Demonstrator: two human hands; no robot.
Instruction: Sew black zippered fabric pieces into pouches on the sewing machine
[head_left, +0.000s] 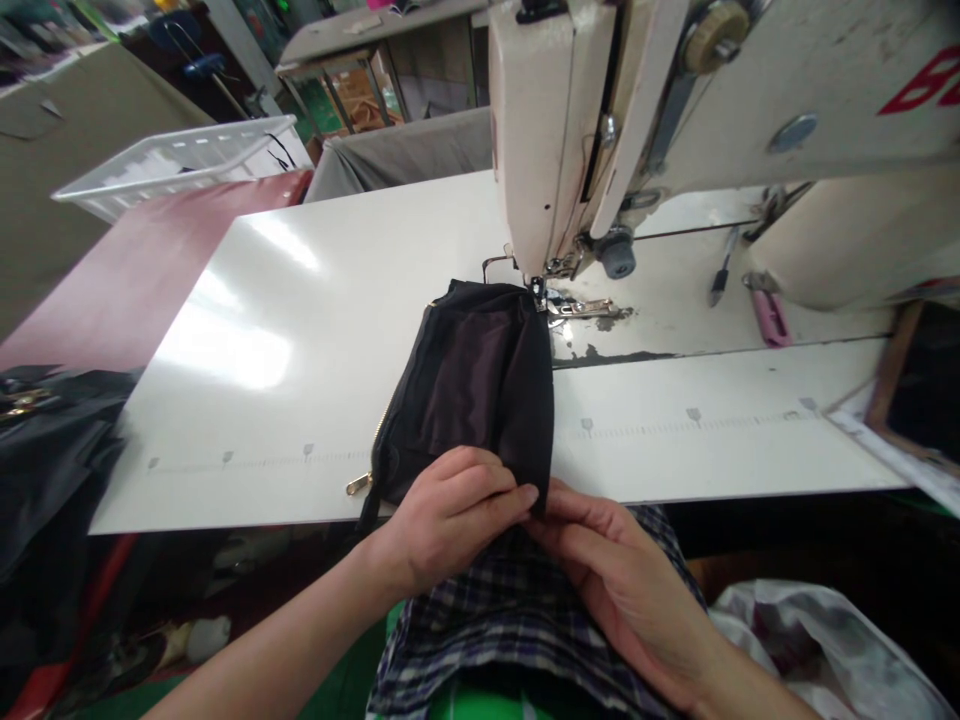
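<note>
At the near edge of the white table [330, 330], both hands [457, 510] [607, 550] pinch the black zippered pouch [469, 375].

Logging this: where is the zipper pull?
Head view: the zipper pull lies left of the left hand, at the near left corner of the black cloth.

White table [337, 330], sewing machine [551, 130], black zippered pouch [465, 385] on top

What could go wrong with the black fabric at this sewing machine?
If the hands lose their pinch on the black fabric, it could skew at the presser foot. Its rippled surface might pucker there. The gold zipper pull, near the front edge of the white table, might snag.
</note>
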